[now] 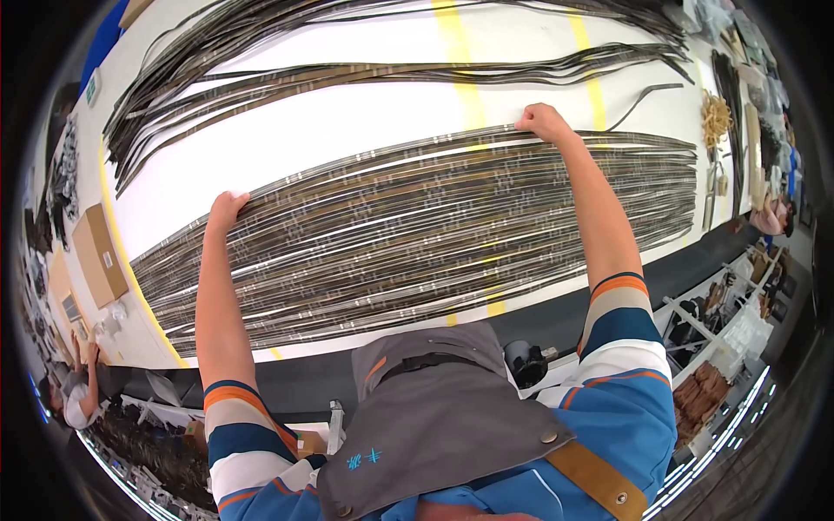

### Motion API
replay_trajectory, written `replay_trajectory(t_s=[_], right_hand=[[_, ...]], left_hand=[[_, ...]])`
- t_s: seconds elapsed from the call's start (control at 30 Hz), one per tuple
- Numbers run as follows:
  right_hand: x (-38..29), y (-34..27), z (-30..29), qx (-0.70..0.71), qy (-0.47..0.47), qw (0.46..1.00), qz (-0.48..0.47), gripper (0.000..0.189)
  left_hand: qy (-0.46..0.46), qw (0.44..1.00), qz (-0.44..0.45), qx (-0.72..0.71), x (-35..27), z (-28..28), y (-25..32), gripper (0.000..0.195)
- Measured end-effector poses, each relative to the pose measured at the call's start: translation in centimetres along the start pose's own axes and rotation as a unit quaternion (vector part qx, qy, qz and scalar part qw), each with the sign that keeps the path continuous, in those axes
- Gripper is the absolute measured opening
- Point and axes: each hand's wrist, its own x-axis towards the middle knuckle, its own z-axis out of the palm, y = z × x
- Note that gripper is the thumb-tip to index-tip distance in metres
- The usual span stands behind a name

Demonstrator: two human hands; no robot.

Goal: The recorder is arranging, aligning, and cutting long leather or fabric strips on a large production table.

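Observation:
Many long, thin dark strips point(404, 221) with small pale marks lie side by side in a wide band across the white table in front of me. My left hand point(228, 210) is curled over the far edge of this band, toward its left part, thumb pointing right. Farther right along the same edge, my right hand point(544, 122) is closed in a fist. The outermost strip point(378, 154) runs between my two hands and passes into both grips. My fingertips are hidden beneath the hands. Both arms reach forward above the band.
A loose bundle of similar strips point(391, 70) lies beyond the band, with a larger bundle point(189, 65) behind it. One bent strip point(642, 101) lies apart. Tan bands point(717, 118) are heaped at right. A cardboard box point(100, 256) stands at left. Other people point(81, 397) work at both sides.

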Motion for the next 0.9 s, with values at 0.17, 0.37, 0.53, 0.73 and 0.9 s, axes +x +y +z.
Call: replay_trajectory(t_s=[0.17, 0.37, 0.53, 0.73, 0.9], right_hand=[[-0.2, -0.1, 0.8, -0.014, 0.025, 0.999, 0.021, 0.031], [0.1, 0.1, 0.6, -0.031, 0.020, 0.999, 0.009, 0.032], [0.3, -0.7, 0.8, 0.001, -0.027, 0.999, 0.043, 0.032], [0.7, 0.7, 0.8, -0.039, -0.024, 0.998, 0.052, 0.034], [2.6, 2.1, 1.7, -0.195, -0.013, 0.976, -0.096, 0.036]], left_hand=[[0.005, 1.000, -0.003, 0.018, -0.4, -0.4, -0.4, 0.043], [0.025, 0.999, 0.032, 0.014, -0.4, 0.0, -0.3, 0.043], [0.021, 1.000, 0.014, 0.007, -0.2, -0.4, -1.3, 0.047], [0.038, 0.998, 0.039, 0.009, 0.1, -0.1, -0.9, 0.044], [0.124, 0.990, 0.071, 0.005, -1.7, 2.4, 4.4, 0.040]])
